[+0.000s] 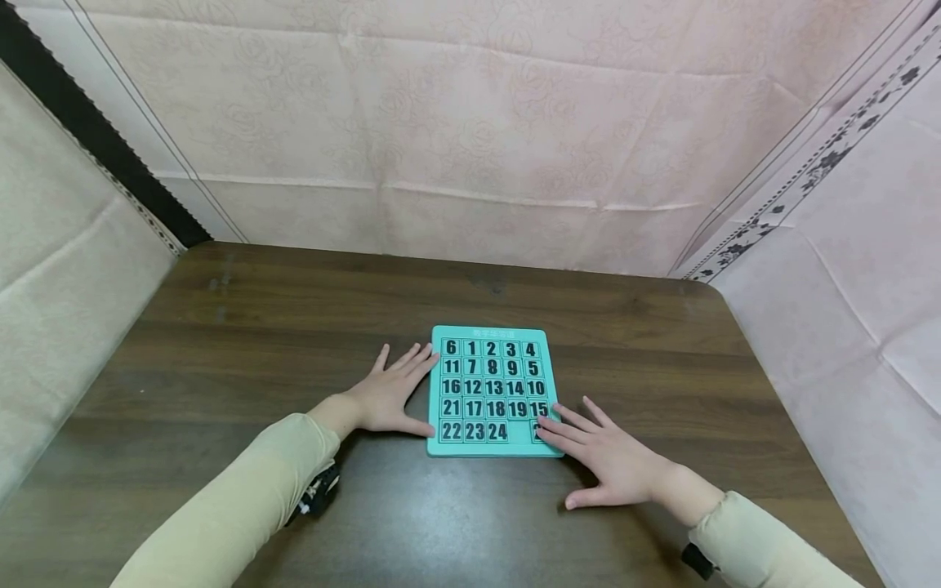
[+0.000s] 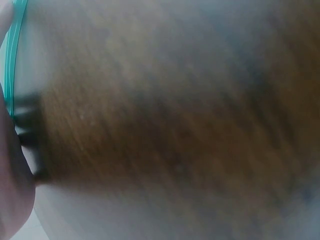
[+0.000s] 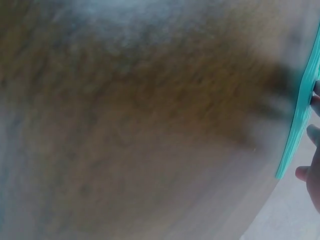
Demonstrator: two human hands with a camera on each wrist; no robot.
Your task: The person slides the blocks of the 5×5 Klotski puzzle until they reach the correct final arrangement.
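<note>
A teal number slide puzzle [image 1: 485, 394] lies flat on the wooden table, its black-numbered tiles in rows. In the bottom row a gap shows right of tile 24, and the corner tile is partly hidden under fingertips. My left hand [image 1: 390, 394], fingers spread, touches the puzzle's left edge with fingertips and thumb. Fingers extended, my right hand [image 1: 606, 457] rests its fingertips on the lower right corner, with the thumb off the board. In the left wrist view only a sliver of the hand [image 2: 15, 190] and teal edge [image 2: 10, 65] appears; the right wrist view shows fingers [image 3: 314, 132] against the puzzle's side [image 3: 299, 112].
The brown wooden table [image 1: 294, 310] extends around the puzzle on all sides. Patterned pale cloth [image 1: 470, 139] hangs behind it and along both sides. A dark strip [image 1: 103, 122] runs down the cloth at the far left. Black wrist devices [image 1: 318, 490] sit at the sleeves.
</note>
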